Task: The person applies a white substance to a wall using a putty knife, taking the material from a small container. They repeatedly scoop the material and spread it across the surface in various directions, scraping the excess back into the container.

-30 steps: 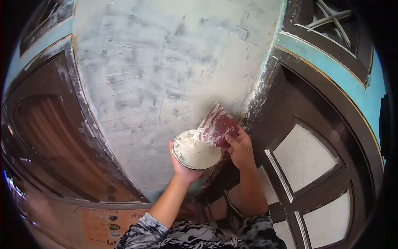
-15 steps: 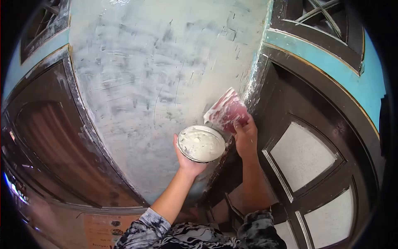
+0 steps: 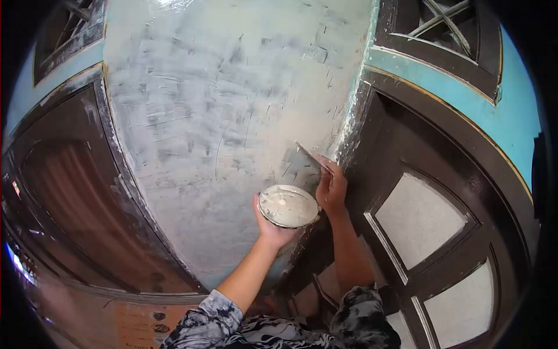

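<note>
My left hand (image 3: 272, 231) is closed around the underside of a round bowl (image 3: 289, 225), held in front of the wall. Off-white putty (image 3: 290, 206) with a lumpy surface fills it. In my right hand (image 3: 332, 189), above and right of the bowl, is a thin flat putty spreader (image 3: 312, 156), pinched between thumb and fingers. It is turned nearly edge-on, its far edge right at the wall (image 3: 192, 128). The wall is coated in pale, streaky putty with grey patches and scratch lines.
A dark brown door (image 3: 64, 186) stands on the left of the wall. To the right is another brown door (image 3: 418, 157) with pale panels, its frame smeared white. Turquoise paint (image 3: 453, 75) runs above the right door. An orange printed box (image 3: 136, 323) lies low at the left.
The spreader has turned from showing its reddish, putty-smeared face to nearly edge-on against the wall. My right hand has shifted slightly left and down. The bowl has moved slightly right and down.
</note>
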The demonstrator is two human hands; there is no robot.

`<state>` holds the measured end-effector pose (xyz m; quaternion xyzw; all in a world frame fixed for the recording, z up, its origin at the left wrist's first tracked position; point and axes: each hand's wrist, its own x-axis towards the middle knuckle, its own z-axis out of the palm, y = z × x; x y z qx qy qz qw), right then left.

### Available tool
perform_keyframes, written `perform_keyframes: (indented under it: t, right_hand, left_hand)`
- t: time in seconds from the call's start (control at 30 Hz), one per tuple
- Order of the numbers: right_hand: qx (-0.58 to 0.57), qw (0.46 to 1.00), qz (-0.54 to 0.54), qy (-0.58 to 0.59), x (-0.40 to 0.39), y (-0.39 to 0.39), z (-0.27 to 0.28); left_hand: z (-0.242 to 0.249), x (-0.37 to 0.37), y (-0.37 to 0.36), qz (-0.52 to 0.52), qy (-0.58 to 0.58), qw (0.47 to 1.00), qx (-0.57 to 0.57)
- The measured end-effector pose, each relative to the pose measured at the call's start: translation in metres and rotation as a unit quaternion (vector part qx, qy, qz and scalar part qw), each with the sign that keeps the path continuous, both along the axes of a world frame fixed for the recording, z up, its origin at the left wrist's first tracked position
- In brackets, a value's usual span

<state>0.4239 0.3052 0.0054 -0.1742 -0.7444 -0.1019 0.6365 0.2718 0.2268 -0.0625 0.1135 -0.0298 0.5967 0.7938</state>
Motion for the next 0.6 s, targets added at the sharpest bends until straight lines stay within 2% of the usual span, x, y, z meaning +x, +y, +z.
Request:
perform_keyframes:
  t: [0.1,0.23,0.27,0.37,0.47,0.6]
  right_hand:
    - [-0.005,1.000,0.023,0.004,0.006,0.002,-0.014]
    - [-0.096,0.991,0.055,0.072,0.013,0.018,-0.032]
    - [-0.119,0.987,0.052,0.095,0.015,0.023,-0.036]
    - [-0.163,0.982,0.019,0.090,0.014,0.010,-0.028]
    - [-0.177,0.975,0.077,0.106,0.016,0.013,-0.026]
    - [-0.170,0.978,0.069,0.097,0.018,0.009,-0.016]
  left_hand:
    - [-0.014,-0.001,-0.002,0.002,0.013,1.000,0.005]
    - [-0.021,-0.007,-0.008,0.000,0.003,1.000,0.014]
    - [-0.020,-0.009,-0.013,0.022,0.038,0.999,-0.019]
    - [-0.026,-0.015,-0.012,0.008,0.011,1.000,-0.028]
    - [-0.033,-0.020,-0.007,0.005,-0.002,1.000,-0.018]
    - [-0.034,-0.023,-0.011,-0.005,-0.015,1.000,0.014]
